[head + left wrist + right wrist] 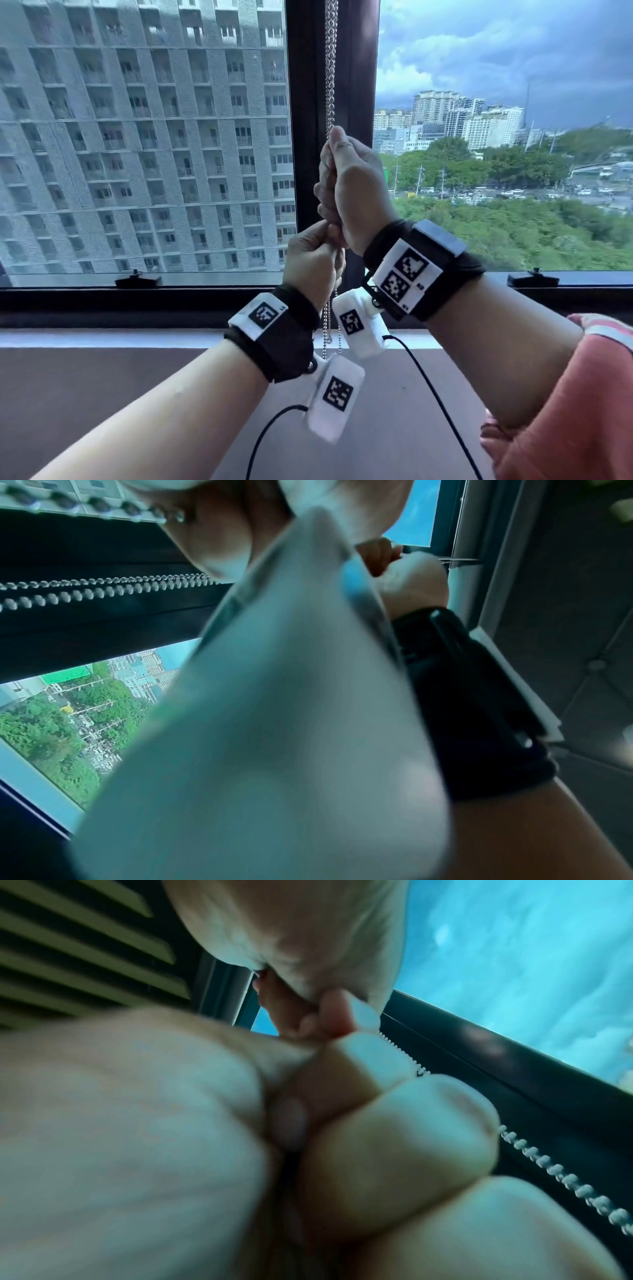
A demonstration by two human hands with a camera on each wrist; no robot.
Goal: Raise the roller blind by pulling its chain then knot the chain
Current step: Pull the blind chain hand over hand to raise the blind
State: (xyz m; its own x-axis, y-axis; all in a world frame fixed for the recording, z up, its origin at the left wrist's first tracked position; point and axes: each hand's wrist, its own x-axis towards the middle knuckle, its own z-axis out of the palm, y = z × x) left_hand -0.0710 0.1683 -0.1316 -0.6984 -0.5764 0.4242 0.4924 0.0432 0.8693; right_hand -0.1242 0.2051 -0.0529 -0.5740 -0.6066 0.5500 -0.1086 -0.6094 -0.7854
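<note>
A silver bead chain hangs down the dark window post. My right hand is a fist around it, thumb uppermost. Directly beneath, my left hand pinches the same chain with curled fingers. Loose strands dangle below the left hand. In the left wrist view two chain strands run across the dark frame. The right wrist view shows my curled fingers with the chain leaving them. How the chain lies inside the hands is hidden. No blind edge shows in the head view.
The dark window post divides two panes; the left pane looks finely meshed. Black latches sit on the lower frame above a pale sill. A brown surface lies below. Black cables hang from the wrist cameras.
</note>
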